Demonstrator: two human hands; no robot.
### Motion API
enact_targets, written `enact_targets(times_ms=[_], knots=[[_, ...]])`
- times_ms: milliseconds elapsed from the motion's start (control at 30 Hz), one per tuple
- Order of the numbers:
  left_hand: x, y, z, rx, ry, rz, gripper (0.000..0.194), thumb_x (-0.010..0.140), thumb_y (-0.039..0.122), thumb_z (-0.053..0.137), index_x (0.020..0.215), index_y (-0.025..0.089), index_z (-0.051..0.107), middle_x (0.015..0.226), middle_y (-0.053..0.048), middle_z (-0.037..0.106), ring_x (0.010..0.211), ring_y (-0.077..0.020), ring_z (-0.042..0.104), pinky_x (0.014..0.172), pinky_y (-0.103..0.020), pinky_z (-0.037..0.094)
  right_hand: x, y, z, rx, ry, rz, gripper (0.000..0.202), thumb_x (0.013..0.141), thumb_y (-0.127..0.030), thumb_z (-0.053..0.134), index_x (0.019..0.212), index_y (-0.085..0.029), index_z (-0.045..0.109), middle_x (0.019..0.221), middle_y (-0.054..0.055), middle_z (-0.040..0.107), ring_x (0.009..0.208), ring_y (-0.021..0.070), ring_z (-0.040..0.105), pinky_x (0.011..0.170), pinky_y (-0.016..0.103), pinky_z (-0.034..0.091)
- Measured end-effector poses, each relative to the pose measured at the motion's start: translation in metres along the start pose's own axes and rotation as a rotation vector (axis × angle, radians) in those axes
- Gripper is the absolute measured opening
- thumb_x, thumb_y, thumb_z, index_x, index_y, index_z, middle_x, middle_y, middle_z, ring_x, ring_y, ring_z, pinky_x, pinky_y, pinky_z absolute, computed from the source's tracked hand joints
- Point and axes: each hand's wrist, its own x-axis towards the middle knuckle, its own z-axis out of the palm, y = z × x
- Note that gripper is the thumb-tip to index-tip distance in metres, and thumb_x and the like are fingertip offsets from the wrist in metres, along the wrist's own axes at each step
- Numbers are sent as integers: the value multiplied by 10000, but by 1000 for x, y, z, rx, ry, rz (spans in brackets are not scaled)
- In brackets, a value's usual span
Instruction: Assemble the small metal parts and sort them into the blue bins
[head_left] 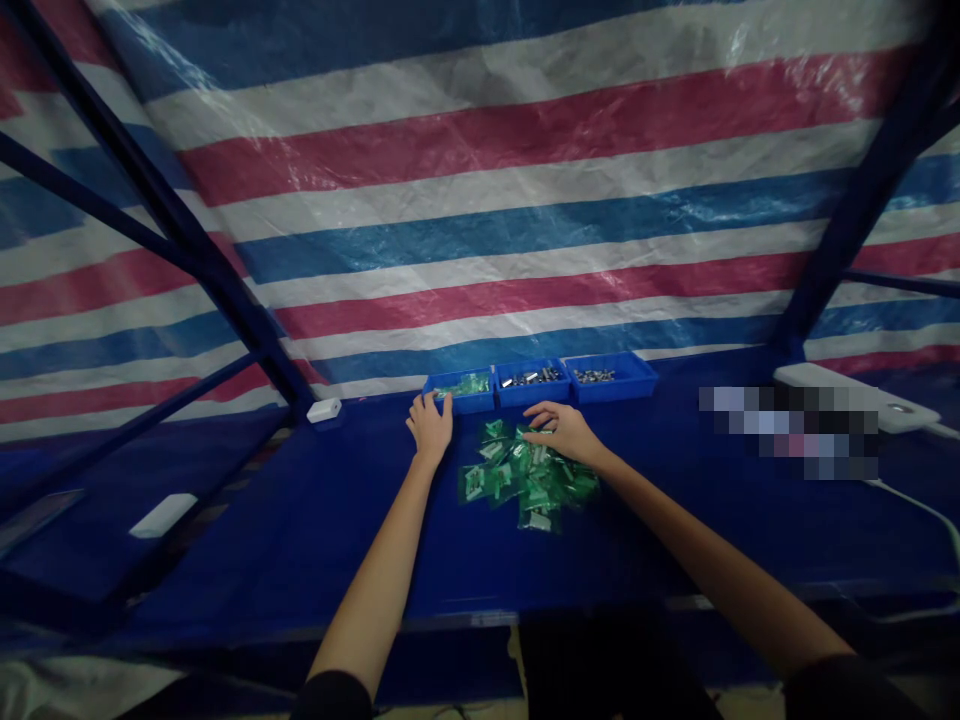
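Observation:
My left hand (430,430) is at the front left corner of a blue bin (474,402) with small green pieces in it; its thumb and fingers are apart, and nothing shows between them. Just in front of the bins lies a loose pile of small green see-through packets (544,482) with pale pieces inside. Over the pile's back right part is my right hand (566,432), fingers bent and spread from the thumb, fingertips close to the upper packets. No packet is visibly lifted in it.
Beside the first bin stand a middle blue bin (531,392) of shiny metal parts and a right blue bin (611,388) with small metal pieces. A white block (324,410) sits at the table's back left. At right lies a white power strip (855,392) with a cable. Blue posts flank the table.

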Motion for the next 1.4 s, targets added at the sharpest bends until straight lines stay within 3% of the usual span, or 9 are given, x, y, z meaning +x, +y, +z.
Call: enact_targets(times_ms=[133, 233, 300, 433, 500, 767, 1033, 1167, 1400], knots=[[-5, 7, -6, 48, 166, 27, 507, 869, 480, 338, 1239, 148, 439, 1322, -189, 381, 1226, -325, 355, 987, -475, 290, 3, 1, 0, 99, 42, 9, 345, 594, -304, 726, 905, -168, 665, 737, 44, 682, 665, 162, 637, 633, 277, 507], [-12, 18, -14, 10, 225, 162, 471, 873, 467, 360, 1227, 171, 450, 1305, -167, 398, 1203, -292, 380, 983, -439, 299, 6, 3, -1, 186, 90, 30, 317, 598, -296, 718, 876, -151, 677, 756, 66, 696, 732, 184, 659, 697, 306, 523], [-20, 27, -20, -44, 140, 346, 377, 885, 446, 358, 1134, 213, 517, 1204, -106, 493, 1136, -243, 440, 958, -393, 326, 8, 5, -2, 245, 121, 60, 306, 608, -307, 710, 869, -149, 683, 773, 75, 704, 746, 192, 666, 719, 324, 531], [-41, 46, -20, -87, -167, 767, 322, 883, 460, 374, 989, 231, 575, 1055, -39, 567, 1035, -195, 484, 904, -349, 347, 10, 3, -5, 320, 176, 122, 332, 621, -340, 708, 890, -146, 684, 802, 84, 710, 707, 189, 668, 715, 340, 540], [-50, 53, -16, -90, -240, 856, 336, 874, 476, 385, 960, 209, 571, 1026, -43, 572, 986, -193, 491, 865, -343, 359, 10, 1, -7, 349, 191, 137, 353, 611, -347, 716, 898, -144, 681, 815, 87, 709, 714, 189, 668, 722, 340, 539], [-54, 59, -4, -270, -165, 736, 260, 894, 371, 399, 822, 190, 571, 884, -28, 594, 867, -162, 525, 782, -314, 354, 9, -4, -3, 379, 157, 100, 404, 596, -380, 722, 934, -167, 665, 867, 75, 698, 816, 195, 657, 788, 356, 527], [-52, 61, -4, -435, -83, 626, 266, 874, 368, 441, 774, 180, 600, 830, -30, 601, 844, -154, 560, 786, -302, 387, 10, -4, 0, 416, 170, 110, 510, 539, -348, 756, 1002, -167, 642, 707, 21, 666, 665, 158, 635, 720, 335, 531], [-52, 60, -4, -385, -24, 673, 260, 855, 369, 478, 765, 184, 636, 873, -34, 604, 871, -157, 563, 815, -320, 389, 11, -7, -3, 389, 225, 24, 406, 548, -358, 749, 899, -166, 679, 795, 48, 694, 734, 183, 644, 775, 356, 514], [-53, 56, -15, -297, 177, 805, 212, 844, 258, 513, 997, 270, 659, 1088, -59, 560, 1057, -197, 497, 876, -359, 373, 3, -14, -9, 211, 267, -208, 98, 699, -256, 623, 723, -220, 711, 1005, 67, 667, 964, 224, 600, 730, 323, 496]])
